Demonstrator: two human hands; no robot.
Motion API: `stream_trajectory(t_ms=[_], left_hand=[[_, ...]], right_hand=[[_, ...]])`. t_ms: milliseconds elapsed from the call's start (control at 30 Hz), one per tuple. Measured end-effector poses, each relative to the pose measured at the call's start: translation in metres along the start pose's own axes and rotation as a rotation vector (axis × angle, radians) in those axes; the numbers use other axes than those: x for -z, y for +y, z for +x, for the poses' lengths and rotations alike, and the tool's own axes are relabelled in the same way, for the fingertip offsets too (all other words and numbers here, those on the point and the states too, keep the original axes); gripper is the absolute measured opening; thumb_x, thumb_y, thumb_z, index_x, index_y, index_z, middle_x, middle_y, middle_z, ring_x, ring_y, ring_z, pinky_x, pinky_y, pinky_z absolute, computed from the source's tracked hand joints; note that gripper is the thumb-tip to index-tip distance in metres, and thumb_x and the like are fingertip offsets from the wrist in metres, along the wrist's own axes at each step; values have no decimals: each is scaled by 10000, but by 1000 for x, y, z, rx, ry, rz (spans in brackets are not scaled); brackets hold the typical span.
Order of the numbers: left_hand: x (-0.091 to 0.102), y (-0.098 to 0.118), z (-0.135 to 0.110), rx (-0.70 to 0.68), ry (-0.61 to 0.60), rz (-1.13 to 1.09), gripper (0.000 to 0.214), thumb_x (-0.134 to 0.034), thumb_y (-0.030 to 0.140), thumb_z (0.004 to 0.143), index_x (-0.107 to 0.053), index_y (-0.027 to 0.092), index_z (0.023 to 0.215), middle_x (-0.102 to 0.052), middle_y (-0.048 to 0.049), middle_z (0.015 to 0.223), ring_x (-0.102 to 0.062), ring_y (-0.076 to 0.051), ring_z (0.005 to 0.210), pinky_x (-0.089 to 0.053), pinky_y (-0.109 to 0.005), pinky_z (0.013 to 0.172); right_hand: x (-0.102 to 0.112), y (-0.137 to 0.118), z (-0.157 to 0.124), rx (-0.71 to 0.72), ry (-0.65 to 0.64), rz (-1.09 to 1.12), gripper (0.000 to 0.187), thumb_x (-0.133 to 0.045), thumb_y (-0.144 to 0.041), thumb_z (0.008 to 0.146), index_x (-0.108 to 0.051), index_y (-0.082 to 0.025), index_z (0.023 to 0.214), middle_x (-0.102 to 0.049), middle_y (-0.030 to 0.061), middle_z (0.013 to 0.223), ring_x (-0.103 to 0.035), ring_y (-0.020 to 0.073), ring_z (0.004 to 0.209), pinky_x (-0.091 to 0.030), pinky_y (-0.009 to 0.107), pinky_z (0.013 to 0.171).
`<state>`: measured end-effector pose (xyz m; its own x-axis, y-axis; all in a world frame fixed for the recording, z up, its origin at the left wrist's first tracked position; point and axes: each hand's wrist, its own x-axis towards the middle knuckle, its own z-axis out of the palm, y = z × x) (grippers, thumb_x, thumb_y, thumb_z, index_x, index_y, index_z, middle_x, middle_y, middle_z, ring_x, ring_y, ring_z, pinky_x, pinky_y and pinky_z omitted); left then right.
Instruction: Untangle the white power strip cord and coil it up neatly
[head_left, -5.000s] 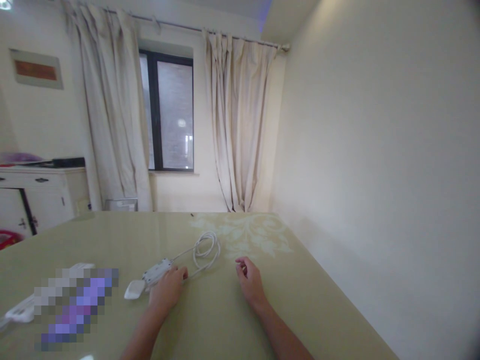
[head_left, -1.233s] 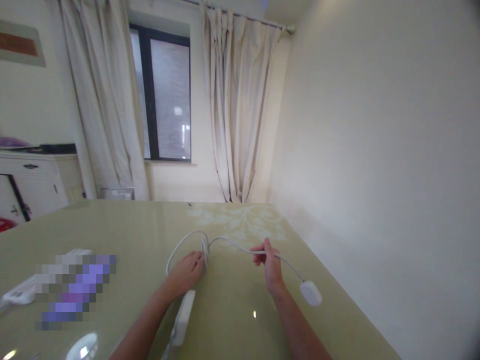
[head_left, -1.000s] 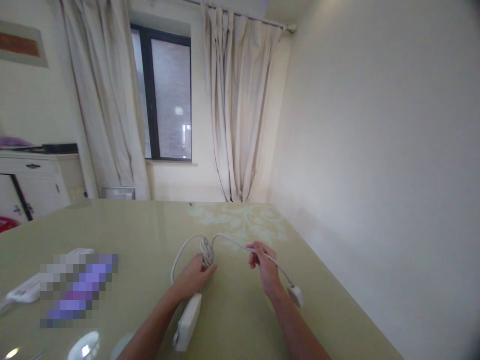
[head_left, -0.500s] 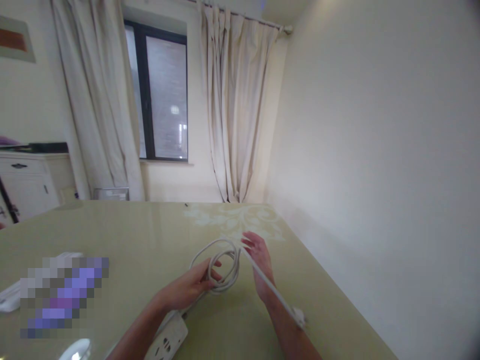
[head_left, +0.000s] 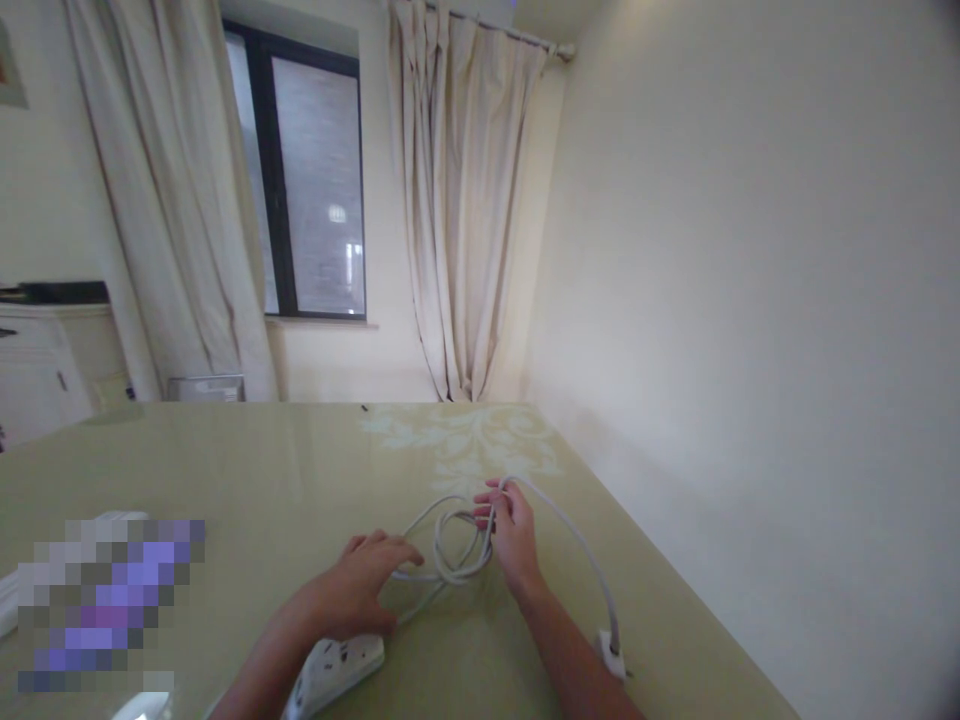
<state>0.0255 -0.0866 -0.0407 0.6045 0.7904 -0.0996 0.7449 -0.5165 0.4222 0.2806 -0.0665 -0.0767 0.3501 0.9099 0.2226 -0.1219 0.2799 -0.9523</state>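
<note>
White round power cord (head_left: 450, 550) lies in loose loops on the glossy olive-green tabletop (head_left: 262, 470), gathered between both hands. The right hand (head_left: 511, 525) pinches the upper strands in closed fingers, which keeps the coil from springing apart. The left hand (head_left: 367, 580) rests flat, fingers spread, pinning the near side. Its white socket strip (head_left: 337, 668) lies under the left wrist; the white plug (head_left: 613, 655) sits beside the right forearm.
</note>
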Motion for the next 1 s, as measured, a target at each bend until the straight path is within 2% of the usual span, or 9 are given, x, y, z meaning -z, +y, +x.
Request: stream_trajectory(t_ms=[100, 200, 267, 333, 433, 600, 700, 833, 1000], left_hand=[[-3, -8, 8, 72, 180, 215, 662, -523, -30, 693, -682, 314, 1236, -673, -50, 1350, -542, -293, 1301, -257, -552, 1164], [-7, -13, 22, 182, 402, 383, 507, -395, -47, 815, -684, 226, 1129, -664, -126, 1283, -571, -299, 1223, -347, -517, 1075], [-13, -12, 31, 183, 412, 324, 303, -436, 44, 883, -655, 194, 1029, -668, -137, 1165, -601, -289, 1123, -425, -435, 968], [-22, -8, 37, 132, 342, 197, 153, -528, 121, 878, -613, 193, 983, -662, -108, 1080, -618, -260, 1056, -454, -367, 906], [-38, 1, 43, 78, 346, 128, 226, -607, 135, 841, -571, 189, 1057, -642, -100, 1134, -623, -252, 1071, -466, -351, 916], [-48, 4, 49, -28, 568, 147, 213, -655, 196, 881, -571, 196, 1077, -641, -90, 1090, -652, -267, 1017, -513, -391, 897], [-51, 2, 50, -114, 696, 135, 344, -608, 175, 907, -575, 230, 1245, -650, -90, 1148, -678, -254, 1024, -540, -374, 884], [-56, 2, 48, -95, 691, 106, 395, -549, 114, 885, -642, 263, 1239, -695, -85, 1094, -708, -232, 907, -552, -333, 818], [-58, 12, 44, -146, 669, -224, 467, -607, 148, 831, -656, 269, 1279, -698, -93, 1178, -707, -224, 906, -572, -359, 874]], right_hand=[[0, 2, 0, -79, 29, 79, 560, -687, -712, 802, -579, -213, 1031, -749, 74, 878, -746, 221, 725, -605, 340, 651], [-4, 6, -1, -89, 12, 78, 539, -708, -701, 783, -569, -214, 964, -760, 90, 904, -754, 248, 811, -609, 371, 727], [-5, 9, -1, -37, -4, 16, 505, -697, -692, 792, -582, -210, 887, -754, 88, 897, -739, 251, 859, -599, 369, 768], [-4, 12, 0, 18, 8, -64, 478, -696, -676, 792, -596, -209, 824, -733, 65, 868, -709, 234, 854, -590, 345, 758], [3, 13, 3, 33, 62, -118, 444, -723, -633, 774, -598, -207, 796, -669, 19, 789, -652, 195, 768, -577, 303, 684], [7, 9, 3, -127, 97, -19, 495, -800, -572, 683, -609, -215, 968, -614, -33, 699, -636, 175, 639, -565, 289, 571], [3, 9, 1, -190, 73, 7, 511, -833, -571, 632, -585, -216, 903, -597, -49, 634, -612, 157, 548, -542, 273, 513], [0, 8, -2, -196, 90, 59, 515, -789, -645, 678, -575, -208, 847, -636, -18, 643, -618, 151, 524, -528, 261, 487], [4, 7, 1, -211, 160, 99, 538, -764, -686, 692, -540, -226, 859, -666, -9, 614, -630, 164, 484, -517, 265, 464]])
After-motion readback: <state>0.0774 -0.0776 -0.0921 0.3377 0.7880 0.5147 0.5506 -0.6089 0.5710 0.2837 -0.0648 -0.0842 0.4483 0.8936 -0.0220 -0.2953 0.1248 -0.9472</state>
